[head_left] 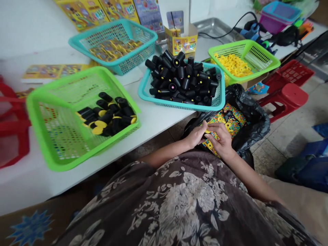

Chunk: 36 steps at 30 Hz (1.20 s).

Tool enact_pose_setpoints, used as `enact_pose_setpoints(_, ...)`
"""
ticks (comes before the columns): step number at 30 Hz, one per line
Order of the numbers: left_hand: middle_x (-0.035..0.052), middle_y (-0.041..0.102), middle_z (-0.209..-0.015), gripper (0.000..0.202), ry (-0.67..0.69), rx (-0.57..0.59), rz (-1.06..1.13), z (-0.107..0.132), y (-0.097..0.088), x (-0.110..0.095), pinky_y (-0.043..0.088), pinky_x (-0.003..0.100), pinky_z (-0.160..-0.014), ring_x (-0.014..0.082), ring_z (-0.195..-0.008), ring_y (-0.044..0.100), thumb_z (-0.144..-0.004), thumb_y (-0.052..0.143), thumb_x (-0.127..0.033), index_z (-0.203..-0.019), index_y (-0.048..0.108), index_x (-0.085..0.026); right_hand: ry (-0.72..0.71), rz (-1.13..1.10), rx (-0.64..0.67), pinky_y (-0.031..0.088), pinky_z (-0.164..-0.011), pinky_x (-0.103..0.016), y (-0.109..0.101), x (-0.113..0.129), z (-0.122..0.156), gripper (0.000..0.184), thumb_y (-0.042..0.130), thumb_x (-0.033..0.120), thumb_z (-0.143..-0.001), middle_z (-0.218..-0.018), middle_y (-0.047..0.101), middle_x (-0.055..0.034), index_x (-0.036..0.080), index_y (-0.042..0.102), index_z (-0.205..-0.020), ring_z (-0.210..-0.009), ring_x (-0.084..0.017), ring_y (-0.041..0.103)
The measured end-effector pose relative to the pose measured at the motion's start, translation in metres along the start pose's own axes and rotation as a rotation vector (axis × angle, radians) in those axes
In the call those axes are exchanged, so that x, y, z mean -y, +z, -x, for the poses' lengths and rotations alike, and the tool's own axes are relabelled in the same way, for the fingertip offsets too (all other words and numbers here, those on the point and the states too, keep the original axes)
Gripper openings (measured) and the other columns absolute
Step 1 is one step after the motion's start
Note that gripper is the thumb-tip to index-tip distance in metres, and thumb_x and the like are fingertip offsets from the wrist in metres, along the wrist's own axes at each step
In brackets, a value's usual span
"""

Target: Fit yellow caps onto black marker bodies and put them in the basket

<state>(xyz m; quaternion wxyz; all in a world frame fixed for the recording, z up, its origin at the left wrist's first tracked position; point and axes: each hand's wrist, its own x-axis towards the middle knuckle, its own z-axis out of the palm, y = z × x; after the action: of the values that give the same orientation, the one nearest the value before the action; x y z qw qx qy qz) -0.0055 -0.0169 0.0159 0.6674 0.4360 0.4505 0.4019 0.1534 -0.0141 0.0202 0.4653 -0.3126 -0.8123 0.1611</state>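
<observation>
A small yellow piece [207,130] is pinched between the fingers of the left hand [196,136] and right hand [221,137]; its long axis is hidden, and whether a dark part is joined beneath cannot be told. Below the fingers, coloured beads [240,127] are held in a black bag [259,123], its opening overlapped more by the right hand. To the far left, black cylinders [186,82] are heaped in a teal basket [179,105] on the bench [151,126], the left hand being nearer its near edge. Farther left, yellow-ended cylinders [114,114] are gathered in a green basket [64,112].
</observation>
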Motion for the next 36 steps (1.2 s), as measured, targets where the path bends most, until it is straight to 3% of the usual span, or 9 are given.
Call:
enact_pose_setpoints(2,-0.0046,0.040,-0.062,0.073,0.083,0.080,-0.062,0.013,-0.016,-0.016,0.028,0.024,-0.043,0.0088,-0.049,0.036,-0.083,0.051,-0.094,-0.083,0.057,-0.020,-0.052,-0.015,0.060,0.059,-0.086,-0.045,-0.006,0.008,-0.017,0.017,0.068,0.033,-0.101,-0.109,0.076,-0.0082,0.028,0.075,-0.115,-0.099,-0.025,0.072)
enact_pose_setpoints(4,-0.0047,0.042,-0.062,0.058,0.190,-0.007,-0.228,0.033,-0.039,-0.040,0.034,0.025,-0.048,0.0102,-0.052,0.040,-0.090,0.059,-0.079,-0.082,0.055,-0.022,-0.084,0.000,0.065,0.059,-0.089,-0.046,-0.015,0.012,-0.040,0.018,0.068,0.035,-0.100,-0.112,0.077,-0.0084,0.029,0.076,-0.116,-0.103,-0.026,0.072)
enact_pose_setpoints(8,-0.0012,0.057,-0.072,0.037,0.408,-0.612,-0.748,0.085,-0.099,-0.088,0.046,0.029,-0.068,0.0153,-0.069,0.052,-0.089,0.067,-0.058,-0.082,0.057,-0.023,0.032,0.141,-0.026,0.059,-0.092,-0.046,-0.029,-0.010,-0.092,0.016,0.068,0.039,-0.097,-0.104,0.076,-0.0073,0.028,0.078,-0.104,-0.099,-0.026,0.072)
enact_pose_setpoints(11,0.0020,0.059,-0.078,0.036,0.356,-1.029,-1.059,0.121,-0.148,-0.103,0.050,0.037,-0.079,0.0219,-0.078,0.057,-0.084,0.070,-0.057,-0.080,0.056,-0.024,0.149,0.215,-0.033,0.059,-0.087,-0.044,-0.029,-0.050,-0.133,0.016,0.067,0.036,-0.095,-0.094,0.075,-0.0063,0.026,0.078,-0.095,-0.091,-0.026,0.071)
enact_pose_setpoints(16,0.0064,0.060,-0.081,0.039,0.343,-1.345,-1.295,0.141,-0.192,-0.095,0.051,0.055,-0.097,0.0320,-0.092,0.059,-0.076,0.078,-0.058,-0.081,0.059,-0.024,0.290,0.368,0.053,0.055,-0.092,-0.047,-0.015,-0.103,-0.192,0.021,0.059,0.030,-0.094,-0.098,0.076,-0.0098,0.022,0.078,-0.098,-0.097,-0.029,0.070)
enact_pose_setpoints(18,0.0069,0.063,-0.084,0.037,0.470,-1.311,-1.285,0.129,-0.184,-0.088,0.052,0.053,-0.096,0.0304,-0.091,0.060,-0.078,0.078,-0.056,-0.084,0.063,-0.023,0.290,0.452,0.130,0.052,-0.097,-0.049,-0.006,-0.109,-0.209,0.027,0.057,0.033,-0.096,-0.105,0.076,-0.0135,0.020,0.079,-0.105,-0.104,-0.032,0.068)
enact_pose_setpoints(24,0.0083,0.068,-0.097,0.028,0.669,-0.781,-1.190,0.037,-0.117,-0.081,0.055,0.041,-0.093,0.0264,-0.099,0.064,-0.096,0.067,-0.050,-0.098,0.067,-0.022,0.220,0.638,0.361,0.047,-0.106,-0.057,0.023,-0.093,-0.223,0.051,0.058,0.057,-0.099,-0.122,0.070,-0.0208,0.015,0.075,-0.123,-0.122,-0.042,0.059)
enact_pose_setpoints(31,0.0226,0.067,-0.124,0.055,0.112,-0.738,-1.278,-0.027,-0.086,-0.111,0.046,0.053,-0.113,0.0421,-0.130,0.056,-0.095,0.064,-0.063,-0.121,0.065,-0.015,0.323,0.721,0.461,0.053,-0.103,-0.052,0.025,-0.070,-0.211,0.048,0.064,0.054,-0.097,-0.128,0.065,-0.0197,0.017,0.075,-0.125,-0.117,-0.038,0.065)
enact_pose_setpoints(36,0.0246,0.066,-0.132,0.079,0.013,-0.603,-1.306,-0.033,-0.084,-0.124,0.046,0.054,-0.115,0.0464,-0.134,0.056,-0.081,0.075,-0.073,-0.134,0.062,-0.016,0.409,0.641,0.428,0.056,-0.102,-0.047,0.035,-0.057,-0.216,0.045,0.065,0.054,-0.097,-0.129,0.063,-0.0178,0.019,0.078,-0.121,-0.113,-0.035,0.070)
